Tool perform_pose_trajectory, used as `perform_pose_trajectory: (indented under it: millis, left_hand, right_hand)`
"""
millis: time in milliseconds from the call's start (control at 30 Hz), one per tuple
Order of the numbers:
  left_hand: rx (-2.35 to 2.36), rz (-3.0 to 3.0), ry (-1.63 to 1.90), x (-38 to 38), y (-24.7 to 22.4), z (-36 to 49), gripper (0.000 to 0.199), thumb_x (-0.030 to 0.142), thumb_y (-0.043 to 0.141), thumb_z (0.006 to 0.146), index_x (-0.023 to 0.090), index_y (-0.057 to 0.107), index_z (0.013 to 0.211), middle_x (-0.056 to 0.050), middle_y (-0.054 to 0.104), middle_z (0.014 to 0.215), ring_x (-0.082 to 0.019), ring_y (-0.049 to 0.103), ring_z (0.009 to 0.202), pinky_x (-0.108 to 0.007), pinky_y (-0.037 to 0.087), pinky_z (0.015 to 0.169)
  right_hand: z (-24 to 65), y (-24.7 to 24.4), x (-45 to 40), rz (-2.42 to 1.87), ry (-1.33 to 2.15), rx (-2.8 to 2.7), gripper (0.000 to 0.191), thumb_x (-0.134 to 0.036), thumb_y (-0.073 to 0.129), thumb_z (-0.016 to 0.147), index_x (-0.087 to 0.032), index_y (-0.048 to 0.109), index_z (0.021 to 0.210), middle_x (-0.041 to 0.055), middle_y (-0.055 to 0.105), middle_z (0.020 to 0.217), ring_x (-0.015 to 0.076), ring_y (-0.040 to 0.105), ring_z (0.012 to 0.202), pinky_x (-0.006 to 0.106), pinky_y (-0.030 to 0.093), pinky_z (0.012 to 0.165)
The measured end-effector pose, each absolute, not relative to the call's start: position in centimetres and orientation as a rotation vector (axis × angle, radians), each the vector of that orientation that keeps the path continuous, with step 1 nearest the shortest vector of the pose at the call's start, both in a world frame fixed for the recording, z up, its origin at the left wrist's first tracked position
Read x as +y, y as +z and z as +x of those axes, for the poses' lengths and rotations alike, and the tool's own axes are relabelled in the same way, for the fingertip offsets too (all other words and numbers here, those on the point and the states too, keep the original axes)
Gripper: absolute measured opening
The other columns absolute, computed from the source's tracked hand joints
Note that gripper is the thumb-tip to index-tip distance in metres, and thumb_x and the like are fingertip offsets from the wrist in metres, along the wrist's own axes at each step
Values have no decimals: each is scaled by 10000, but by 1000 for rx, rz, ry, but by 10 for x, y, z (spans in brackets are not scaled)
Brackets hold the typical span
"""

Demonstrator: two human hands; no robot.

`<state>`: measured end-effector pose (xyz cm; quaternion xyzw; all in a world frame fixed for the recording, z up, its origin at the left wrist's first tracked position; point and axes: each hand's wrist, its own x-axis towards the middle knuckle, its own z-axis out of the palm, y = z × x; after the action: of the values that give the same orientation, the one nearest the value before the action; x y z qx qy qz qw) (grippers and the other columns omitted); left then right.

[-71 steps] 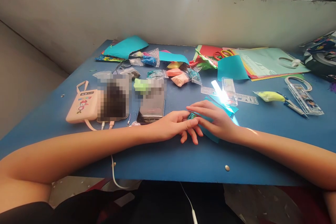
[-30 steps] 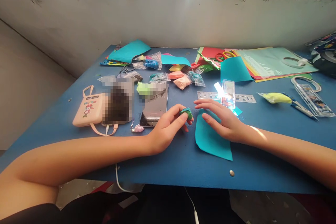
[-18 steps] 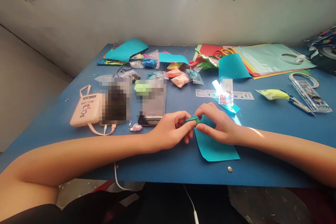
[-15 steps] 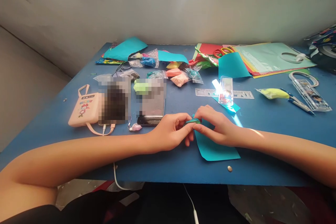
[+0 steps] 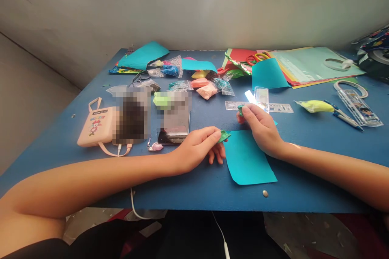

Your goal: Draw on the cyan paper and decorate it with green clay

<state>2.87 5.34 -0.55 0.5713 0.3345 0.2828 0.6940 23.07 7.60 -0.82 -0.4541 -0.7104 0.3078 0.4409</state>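
Observation:
My left hand [image 5: 202, 147] pinches a green piece of clay [image 5: 224, 136] between thumb and forefinger, with its other fingers loosely spread below. Farther up and to the right, my right hand [image 5: 260, 127] is closed on a smaller green piece [image 5: 240, 110], which shows at its fingertips. The two hands are apart. Between and below them a blue-green paper sheet [image 5: 251, 160] lies flat on the blue table [image 5: 188, 194]. Behind my right hand are a clear plastic case [image 5: 261, 96] and a metal ruler [image 5: 281, 107], partly hidden by it.
A pink power bank [image 5: 99, 126] and a phone [image 5: 174, 133] lie on the left. Bags of coloured clay [image 5: 206, 89] line the back. On the right are stacked paper sheets [image 5: 322, 64], a yellow clay bag [image 5: 317, 106], a pen [image 5: 348, 119] and tape [image 5: 361, 88].
The green clay between my hands has come apart into two pieces. My right hand has moved up and away from my left, uncovering more of the blue-green sheet.

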Motion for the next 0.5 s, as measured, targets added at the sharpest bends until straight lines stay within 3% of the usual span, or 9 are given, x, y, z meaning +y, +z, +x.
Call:
perform_pose_trajectory:
  millis: [133,233,367,500]
  left_hand:
    - [755,1268,682,54,-7,30,426,604,563,901,186,492,871,9,604,698,-118,603,588,-208,456,480]
    - [738,1276,689,54,-6,30,449,628,558,894,182,516,927,-5,610,748,-138,627,661,-222,483,518]
    - [708,1305,654,55,-5,30,528,698,583,842,172,554,888,-39,641,809,-166,655,738,-241,505,559]
    - [718,1337,599,55,-7,30,525,690,660,791,178,546,804,-11,640,699,-130,619,606,-217,439,488]
  right_hand:
    - [230,-9,74,-912,785,-1966,385,-527,424,1006,-213,646,986,46,679,881,162,645,837,305,533,753]
    - [228,-10,70,-833,654,-2111,336,-495,451,1004,-213,620,1072,74,679,969,180,636,899,333,525,783]
    - [227,-11,68,-942,524,-2237,332,-510,471,988,-204,525,872,36,602,804,151,539,722,305,452,653]
    - [227,-8,68,-753,492,-2485,422,-400,296,1058,-203,449,718,-11,469,668,129,430,634,298,379,636]
